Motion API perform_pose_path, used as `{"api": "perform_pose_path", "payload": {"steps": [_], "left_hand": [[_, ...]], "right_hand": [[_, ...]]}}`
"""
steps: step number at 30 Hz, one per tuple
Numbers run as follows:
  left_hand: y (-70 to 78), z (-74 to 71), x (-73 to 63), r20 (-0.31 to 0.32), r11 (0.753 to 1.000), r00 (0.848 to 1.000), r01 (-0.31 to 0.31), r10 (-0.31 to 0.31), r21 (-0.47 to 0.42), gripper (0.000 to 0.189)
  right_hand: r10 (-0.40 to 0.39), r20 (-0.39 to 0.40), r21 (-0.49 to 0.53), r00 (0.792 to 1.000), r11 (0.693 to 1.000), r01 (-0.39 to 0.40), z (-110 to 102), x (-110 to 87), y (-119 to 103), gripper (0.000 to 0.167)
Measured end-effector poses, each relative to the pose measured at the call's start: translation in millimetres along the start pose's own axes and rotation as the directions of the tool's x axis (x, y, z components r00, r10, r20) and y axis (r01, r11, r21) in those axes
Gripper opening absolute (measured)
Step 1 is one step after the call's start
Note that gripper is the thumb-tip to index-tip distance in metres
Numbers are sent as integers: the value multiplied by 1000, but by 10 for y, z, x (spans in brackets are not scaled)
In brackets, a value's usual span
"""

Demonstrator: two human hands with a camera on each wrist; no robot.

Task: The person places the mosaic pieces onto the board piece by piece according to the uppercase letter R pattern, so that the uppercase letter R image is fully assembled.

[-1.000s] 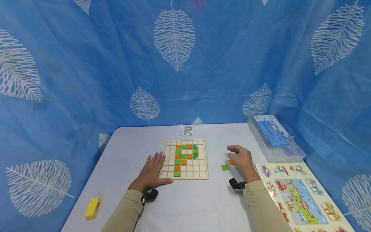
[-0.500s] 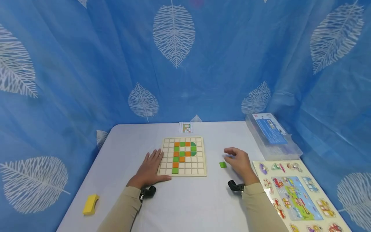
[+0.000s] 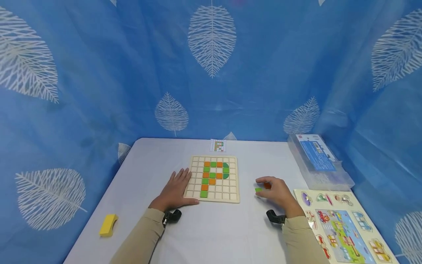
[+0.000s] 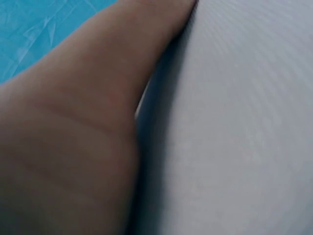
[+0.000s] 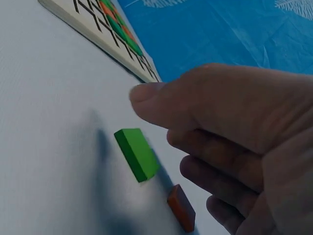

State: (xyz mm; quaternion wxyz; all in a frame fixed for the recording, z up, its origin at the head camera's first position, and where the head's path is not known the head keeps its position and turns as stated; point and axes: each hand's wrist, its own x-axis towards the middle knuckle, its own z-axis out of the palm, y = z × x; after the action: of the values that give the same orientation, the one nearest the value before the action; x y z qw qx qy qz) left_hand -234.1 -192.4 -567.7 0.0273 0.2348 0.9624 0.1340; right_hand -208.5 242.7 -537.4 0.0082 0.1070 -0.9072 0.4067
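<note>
My left hand (image 3: 174, 190) lies flat with fingers spread at the left edge of a wooden grid board (image 3: 232, 198); in the left wrist view its blurred thumb side (image 4: 73, 112) rests along the white cloth. Green and orange tiles on the board form a P with an extra orange tile (image 3: 212, 181) beside the stem. Right of the board, my right hand (image 3: 278, 192) hovers with thumb and fingers apart around a loose green tile (image 5: 137, 154) and an orange tile (image 5: 181, 208). The right wrist view shows the thumb clear of both tiles.
A small pattern card (image 3: 218, 145) lies behind the board. On the right are a clear plastic box (image 3: 324, 179) and a picture puzzle board (image 3: 311, 196). A yellow arched block (image 3: 108, 225) sits at front left, and a blue leaf-patterned curtain (image 3: 257, 73) surrounds the table.
My right hand has come down over the loose tiles, its thumb now overlapping the green one. The orange tile, hidden half a second ago, shows again between the fingers. My left hand stays put.
</note>
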Motion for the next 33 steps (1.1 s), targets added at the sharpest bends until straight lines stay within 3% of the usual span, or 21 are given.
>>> {"api": "perform_pose_path", "payload": {"steps": [6,11,21,26,33], "left_hand": [[2,-2,-1,-13,1000,1000,-1,2,29,130],[8,-15,6,-3,1000,1000,5,-4,27,130],[-13,27,-11,-7,1000,1000,-1,1,19,131],[-2,11,-43,-19,1000,1000,5,-5,23,130],[21,19,-27,-35,1000,999,-3,3,12,129]], "right_hand": [[-49,27,1,998,999,49,4,-44,49,40],[-43,20,-22,999,999,43,16,-57,69,29],[-80,-45,-8,996,997,80,131,-50,72,28],[-104,-93,18,990,994,106,250,8,-1,30],[-113,-103,44,988,992,118,411,115,-159,31]]}}
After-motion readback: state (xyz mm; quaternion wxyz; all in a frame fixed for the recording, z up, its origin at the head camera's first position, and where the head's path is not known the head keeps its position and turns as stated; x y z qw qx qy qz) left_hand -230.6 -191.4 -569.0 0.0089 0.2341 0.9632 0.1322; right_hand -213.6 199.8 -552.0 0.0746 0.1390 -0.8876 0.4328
